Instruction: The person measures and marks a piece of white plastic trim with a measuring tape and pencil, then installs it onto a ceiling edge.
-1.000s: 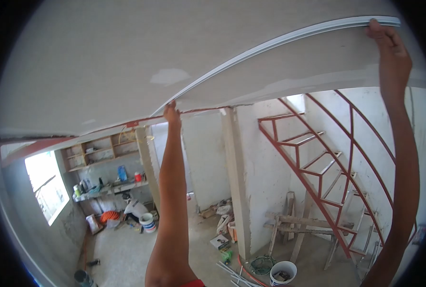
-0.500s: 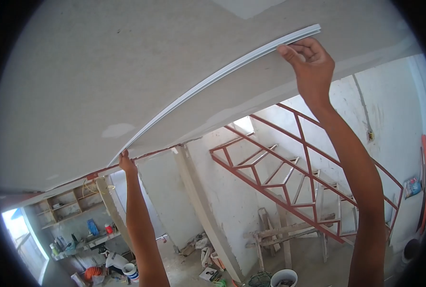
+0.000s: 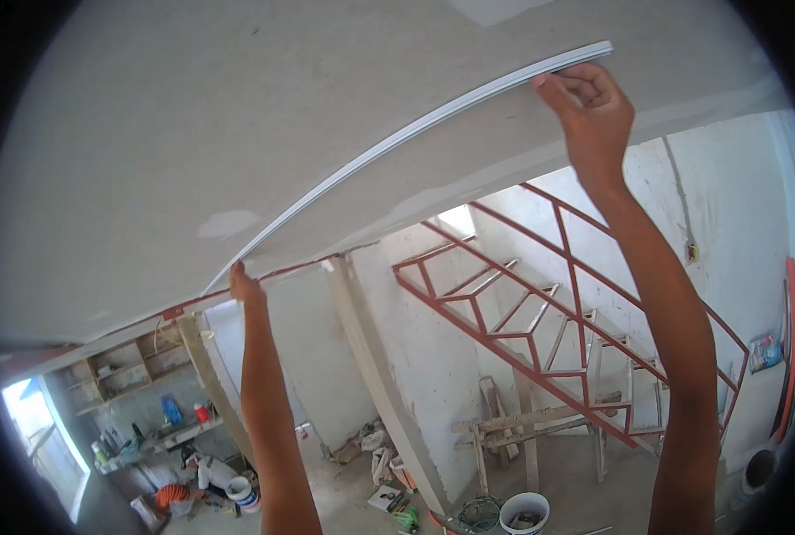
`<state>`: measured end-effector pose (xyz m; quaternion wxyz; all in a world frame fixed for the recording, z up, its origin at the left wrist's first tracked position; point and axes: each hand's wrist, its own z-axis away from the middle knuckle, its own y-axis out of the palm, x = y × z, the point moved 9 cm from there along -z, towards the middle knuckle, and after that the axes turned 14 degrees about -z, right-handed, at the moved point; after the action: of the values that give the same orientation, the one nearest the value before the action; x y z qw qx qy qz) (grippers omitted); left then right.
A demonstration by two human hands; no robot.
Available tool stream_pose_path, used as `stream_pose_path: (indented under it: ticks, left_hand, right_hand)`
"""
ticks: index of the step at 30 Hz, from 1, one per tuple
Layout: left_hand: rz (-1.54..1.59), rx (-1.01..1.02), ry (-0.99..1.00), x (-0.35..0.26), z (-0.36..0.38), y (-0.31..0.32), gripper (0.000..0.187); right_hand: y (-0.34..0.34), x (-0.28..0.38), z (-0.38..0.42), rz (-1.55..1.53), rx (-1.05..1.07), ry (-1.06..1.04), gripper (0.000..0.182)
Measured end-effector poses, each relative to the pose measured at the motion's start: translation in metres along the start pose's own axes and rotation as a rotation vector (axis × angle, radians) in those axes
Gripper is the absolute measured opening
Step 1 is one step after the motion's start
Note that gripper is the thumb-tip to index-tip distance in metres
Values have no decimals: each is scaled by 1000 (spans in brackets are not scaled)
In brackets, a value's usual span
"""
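A long, thin white trim strip (image 3: 387, 145) runs diagonally along the underside of the grey ceiling (image 3: 192, 116), looking bowed in this wide view. Near its upper right end my right hand (image 3: 593, 111) is closed on it, thumb below and fingers curled at its edge. My left hand (image 3: 246, 283) grips the strip toward the far lower left end, fingers wrapped in and thumb pointing up. Both arms are stretched overhead. The strip's far tip reaches close to the reddish ceiling edge beyond my left hand.
A red metal stair frame (image 3: 504, 349) rises at the right, with a wooden sawhorse (image 3: 540, 423) below. A concrete post (image 3: 379, 383) stands mid-room. White buckets (image 3: 524, 513) and scattered items lie on the floor. Wooden shelves (image 3: 125, 379) hang at the left.
The view has shifted slightly. Both hands still hold the strip; its near end appears slightly higher and farther right, and its grooved edge shows less, so it looks flatter to the ceiling.
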<state>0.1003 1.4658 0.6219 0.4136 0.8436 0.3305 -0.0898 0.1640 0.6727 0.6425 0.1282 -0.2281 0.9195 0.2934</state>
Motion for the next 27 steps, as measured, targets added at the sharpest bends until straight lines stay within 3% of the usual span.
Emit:
stream_pose_path:
  ticks: [2,4,8,11,16,20,27]
  left_hand:
    - [4,-7,214,22,-39,-4,34]
    - [-136,-87,113,4,-14,-5,36]
    - [92,-103,19,7,-8,0,22]
    - [156,-20,-70,-47,65,18,22]
    - [123,122,-6,-53,71,26,30]
    - [114,193,22,-71,88,39,33]
    - [33,64,59,-71,87,33,46]
  right_hand:
    - [-1,-4,4,6,-28,-7,32]
    - [-4,-7,3,43,-39,24,32]
    - [2,-4,5,211,-35,37,36]
    - [1,-4,8,363,-20,26,40]
    - [1,-8,11,421,-35,70,39]
    - [10,-7,15,280,11,99,35]
    - [16,-11,16,255,45,75,33]
